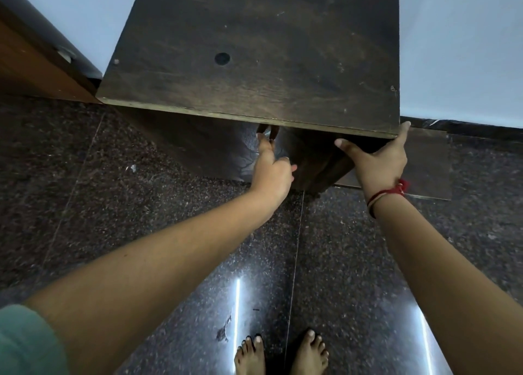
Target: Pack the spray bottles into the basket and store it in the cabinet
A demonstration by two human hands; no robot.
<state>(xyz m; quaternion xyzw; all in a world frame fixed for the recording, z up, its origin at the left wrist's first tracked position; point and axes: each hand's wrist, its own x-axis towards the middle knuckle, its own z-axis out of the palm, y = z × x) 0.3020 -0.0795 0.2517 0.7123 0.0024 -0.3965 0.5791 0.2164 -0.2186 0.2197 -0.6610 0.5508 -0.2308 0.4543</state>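
Observation:
I look down on a dark wooden cabinet (254, 49) against a pale wall. No spray bottle or basket is in view. My left hand (271, 168) reaches under the front edge of the cabinet top, with two fingers hooked on the upper edge of a door (198, 148). My right hand (376, 159) is spread over the top of a dark door panel (311, 165) beneath the right front corner; its thumb points left and a fingertip touches the corner of the top. The cabinet's inside is hidden by the top.
The floor (141, 205) is dark polished speckled stone with light streaks. A brown wooden door or frame (34, 72) stands at the far left. A glossy panel (424, 162) sits low to the right of the cabinet. My bare feet (283, 355) are at the bottom.

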